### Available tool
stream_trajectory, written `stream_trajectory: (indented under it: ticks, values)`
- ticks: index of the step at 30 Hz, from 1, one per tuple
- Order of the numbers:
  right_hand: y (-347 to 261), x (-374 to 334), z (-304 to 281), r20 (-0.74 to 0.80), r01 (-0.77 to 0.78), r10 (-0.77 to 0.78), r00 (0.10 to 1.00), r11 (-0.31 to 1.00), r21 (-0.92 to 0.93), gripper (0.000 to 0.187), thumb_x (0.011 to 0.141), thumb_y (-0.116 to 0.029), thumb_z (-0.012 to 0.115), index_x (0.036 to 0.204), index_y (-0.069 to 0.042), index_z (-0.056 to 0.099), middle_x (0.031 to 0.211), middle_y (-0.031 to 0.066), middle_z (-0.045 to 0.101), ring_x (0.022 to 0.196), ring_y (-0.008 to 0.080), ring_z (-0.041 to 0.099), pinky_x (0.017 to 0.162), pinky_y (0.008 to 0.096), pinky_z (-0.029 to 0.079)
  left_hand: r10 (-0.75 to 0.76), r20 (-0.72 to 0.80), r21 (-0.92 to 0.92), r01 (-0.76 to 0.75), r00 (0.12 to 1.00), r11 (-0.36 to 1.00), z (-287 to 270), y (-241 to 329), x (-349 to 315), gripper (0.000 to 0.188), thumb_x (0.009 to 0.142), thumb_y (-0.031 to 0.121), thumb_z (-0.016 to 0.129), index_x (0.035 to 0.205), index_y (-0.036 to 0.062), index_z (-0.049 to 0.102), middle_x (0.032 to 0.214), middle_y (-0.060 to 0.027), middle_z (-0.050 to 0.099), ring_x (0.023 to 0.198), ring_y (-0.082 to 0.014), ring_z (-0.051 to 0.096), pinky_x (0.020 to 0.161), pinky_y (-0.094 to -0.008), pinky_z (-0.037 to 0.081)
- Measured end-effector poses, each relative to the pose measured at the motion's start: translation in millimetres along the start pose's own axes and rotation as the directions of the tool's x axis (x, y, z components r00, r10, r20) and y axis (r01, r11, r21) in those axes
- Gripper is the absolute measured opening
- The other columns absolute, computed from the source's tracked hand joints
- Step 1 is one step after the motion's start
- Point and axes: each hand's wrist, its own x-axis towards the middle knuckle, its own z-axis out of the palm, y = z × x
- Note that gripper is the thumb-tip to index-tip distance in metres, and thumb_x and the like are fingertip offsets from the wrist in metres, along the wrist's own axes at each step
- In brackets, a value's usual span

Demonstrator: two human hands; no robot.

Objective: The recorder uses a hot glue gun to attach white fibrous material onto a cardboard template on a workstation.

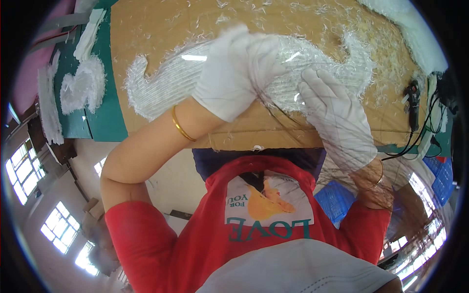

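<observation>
A long, curved white piece of ribbed material with frayed, fluffy edges (166, 80) lies across a sheet of brown cardboard (195, 134). Both of my hands wear white gloves. My left hand (237, 73) rests over the middle of the piece; its fingers are blurred and partly hidden, so their grip cannot be made out. To its right, my right hand (337, 115) lies on the lower edge of the piece with fingers stretched out side by side. Dark hair strands cross the view in front of both hands.
Loose white fibres litter the cardboard. Smaller fluffy white pieces (84, 83) lie on the green table (73, 127) at the left. White fluffy material (413, 31) is at the far right. A black device with cables (413, 105) sits by the right edge. Blue baskets (334, 200) stand below.
</observation>
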Motion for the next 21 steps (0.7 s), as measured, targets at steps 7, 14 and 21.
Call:
stream_trajectory:
  ticks: [7, 14, 21]
  values:
    - [-4.5, 2.5, -0.9, -0.003, -0.012, 0.012, 1.0, 1.0, -0.007, 0.041, 0.084, -0.013, 0.07, 0.124, -0.004, 0.061, 0.136, 0.0097, 0.059, 0.122, 0.0317, 0.058, 0.092, 0.0414, 0.053, 0.048, -0.218, -0.245, -0.103, 0.975, 0.964, 15.5, 1.7, 16.3, 0.037, 0.081, 0.018, 0.071, 0.116, 0.0077, 0.066, 0.121, -0.0098, 0.065, 0.106, -0.0288, 0.065, 0.091, -0.0376, 0.052]
    - [-5.1, 4.3, -12.2, 0.073, -0.055, 0.052, 0.996, 0.998, 0.041, 0.046, 0.081, -0.006, 0.071, 0.126, -0.004, 0.062, 0.135, 0.0114, 0.061, 0.125, 0.0332, 0.058, 0.097, 0.0423, 0.054, 0.075, -0.08, -0.436, -0.102, 0.994, 0.894, 10.3, 29.0, -7.2, 0.041, 0.081, 0.007, 0.066, 0.122, 0.0069, 0.065, 0.116, -0.0123, 0.068, 0.106, -0.0304, 0.066, 0.089, -0.0393, 0.054]
    - [57.2, -65.4, -40.2, -0.371, -0.491, 0.63, 0.682, 0.771, 0.406, 0.047, 0.098, -0.009, 0.062, 0.143, 0.002, 0.056, 0.146, 0.0157, 0.059, 0.131, 0.0239, 0.058, 0.111, 0.0347, 0.043, 0.075, -0.06, -0.314, -0.09, 0.995, 0.945, -47.7, -8.7, -75.2, 0.045, 0.089, 0.013, 0.066, 0.133, 0.0066, 0.062, 0.126, -0.0155, 0.067, 0.116, -0.0381, 0.062, 0.098, -0.0462, 0.05]
